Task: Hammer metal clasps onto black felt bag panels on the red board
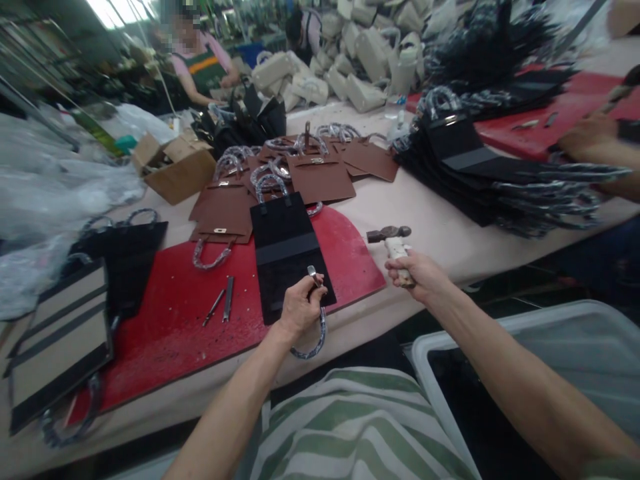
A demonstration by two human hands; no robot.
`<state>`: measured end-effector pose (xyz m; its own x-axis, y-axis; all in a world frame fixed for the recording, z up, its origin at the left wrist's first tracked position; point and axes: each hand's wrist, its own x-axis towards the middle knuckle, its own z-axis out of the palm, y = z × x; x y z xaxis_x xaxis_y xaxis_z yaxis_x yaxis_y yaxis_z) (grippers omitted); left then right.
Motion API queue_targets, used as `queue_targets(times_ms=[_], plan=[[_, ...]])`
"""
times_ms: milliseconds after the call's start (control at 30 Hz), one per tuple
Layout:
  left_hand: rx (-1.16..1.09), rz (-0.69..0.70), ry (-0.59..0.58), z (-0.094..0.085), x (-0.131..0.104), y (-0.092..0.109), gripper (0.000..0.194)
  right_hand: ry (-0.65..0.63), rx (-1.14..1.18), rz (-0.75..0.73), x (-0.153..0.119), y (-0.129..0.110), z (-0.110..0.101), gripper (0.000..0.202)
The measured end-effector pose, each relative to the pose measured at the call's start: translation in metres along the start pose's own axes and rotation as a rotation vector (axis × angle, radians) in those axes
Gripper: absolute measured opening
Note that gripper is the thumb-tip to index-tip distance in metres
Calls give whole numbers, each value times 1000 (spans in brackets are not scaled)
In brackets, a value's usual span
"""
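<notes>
My right hand (413,272) is closed round the pale, wrapped handle of a hammer (389,233), its metal head raised over the table's near edge. Over the lower end of a black bag panel (285,233), my left hand (303,303) pinches a short metal punch (313,272), held upright and slightly tilted. The panel lies flat on a red board (175,293) and has plastic-wrapped handles at both ends. Left of it, two slim metal tools (228,300) rest on the board. The punch's lower tip is hidden by my fingers.
Brown bag panels (320,179) lie behind the board, beside a cardboard box (175,167). A stack of black panels (465,160) is at right, near a co-worker's hand (587,137). Panels (60,340) lean at left. A white bin (550,320) stands at my right.
</notes>
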<state>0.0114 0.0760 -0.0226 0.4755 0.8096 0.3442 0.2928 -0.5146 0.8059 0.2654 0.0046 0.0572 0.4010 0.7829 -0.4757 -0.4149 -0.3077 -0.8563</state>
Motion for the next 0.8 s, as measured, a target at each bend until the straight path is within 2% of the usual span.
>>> queue_targets(times_ms=[67, 200, 300, 400, 467, 600, 800], plan=[[9, -1, -1, 0, 0, 0, 11, -7, -93, -192, -23, -19, 12, 30], [22, -10, -1, 0, 1, 1, 13, -66, -552, -690, -80, -59, 41, 19], [28, -21, -5, -1, 1, 4, 13, -144, -851, -905, -104, -67, 58, 20], [45, -31, -13, -1, 2, 8, 12, -249, -981, -901, -105, -57, 63, 25], [49, -28, -15, 0, 2, 11, 10, -248, -1045, -833, -102, -50, 62, 28], [31, -22, -15, 0, 3, 13, 10, -186, -1148, -718, -102, -50, 57, 38], [44, -52, 4, -1, 1, 13, 6, -28, -1177, -704, -103, -46, 49, 43]])
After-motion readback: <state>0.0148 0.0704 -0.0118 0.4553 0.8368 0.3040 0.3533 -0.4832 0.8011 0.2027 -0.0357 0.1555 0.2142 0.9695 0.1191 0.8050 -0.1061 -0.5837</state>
